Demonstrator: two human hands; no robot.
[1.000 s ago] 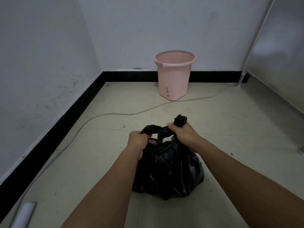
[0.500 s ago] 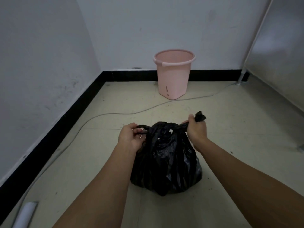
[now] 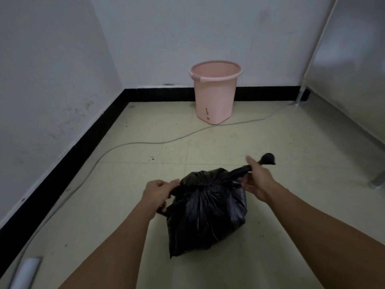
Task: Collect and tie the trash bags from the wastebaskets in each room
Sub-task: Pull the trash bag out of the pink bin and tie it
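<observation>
A full black trash bag [image 3: 205,213] sits on the pale tiled floor in front of me, its top gathered into a tight neck. My left hand [image 3: 158,193] grips one twisted end of the bag at its left side. My right hand [image 3: 257,180] grips the other twisted end, stretched out up and to the right, with the tip of that end sticking out past my fingers. A pink wastebasket [image 3: 215,91] stands by the far wall with no bag inside it.
A grey cable [image 3: 145,142] runs across the floor from the right wall towards the left baseboard. A white tube [image 3: 27,272] lies at the bottom left. A metal frame leg [image 3: 378,181] and grey panel stand at the right.
My hands have pulled apart, drawing the two bag ends outwards. The right hand has gone further right and the knot at the bag's neck has drawn tighter.
</observation>
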